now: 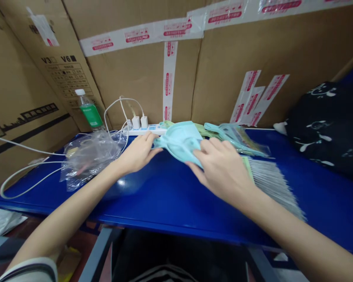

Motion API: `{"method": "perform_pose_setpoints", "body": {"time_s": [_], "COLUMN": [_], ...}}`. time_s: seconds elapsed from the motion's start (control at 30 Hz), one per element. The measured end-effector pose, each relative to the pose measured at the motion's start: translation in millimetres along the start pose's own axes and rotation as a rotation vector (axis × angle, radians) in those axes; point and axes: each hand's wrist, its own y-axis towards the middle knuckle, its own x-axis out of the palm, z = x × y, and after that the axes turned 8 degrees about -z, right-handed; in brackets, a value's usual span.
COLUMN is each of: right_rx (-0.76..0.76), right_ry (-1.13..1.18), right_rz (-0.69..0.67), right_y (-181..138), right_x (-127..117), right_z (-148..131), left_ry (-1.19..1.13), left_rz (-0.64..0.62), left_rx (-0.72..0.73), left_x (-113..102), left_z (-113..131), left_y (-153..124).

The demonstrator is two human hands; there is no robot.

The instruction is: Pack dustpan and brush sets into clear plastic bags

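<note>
Held above the blue table is a light-blue plastic dustpan, somewhat blurred. My left hand pinches its narrow handle end between thumb and fingers. On the opposite side, my right hand is closed over the near right edge, hiding part of it. A brush with grey bristles and a green edge lies to the right, partly behind my right forearm. Just beyond the hands lie a green plastic piece and another light-blue plastic piece, next to a clear packet.
A white power strip with plugged-in chargers and white cables stands along the cardboard wall. On the left are a green-labelled bottle and a crumpled clear plastic bag. A black patterned fabric item sits at the right of the blue table.
</note>
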Motion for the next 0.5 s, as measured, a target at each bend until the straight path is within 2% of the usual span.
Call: {"method": "perform_pose_setpoints", "body": {"time_s": [0.1, 0.27, 0.33, 0.5], "right_rx": [0.146, 0.395, 0.399, 0.297], "right_ry": [-0.093, -0.023, -0.047, -0.244], "right_rz": [0.03, -0.072, -0.1, -0.118], "right_y": [-4, -13, -18, -30], "right_x": [-11, -17, -14, 2], "right_z": [18, 51, 60, 68], "left_ry": [0.019, 0.076, 0.071, 0.04], "left_rz": [0.012, -0.127, -0.15, -0.172], "left_rx": [-0.067, -0.085, -0.077, -0.029], "left_x": [-7, -9, -6, 6], "left_z": [-11, -26, -31, -36], "left_y": [23, 71, 88, 121]}}
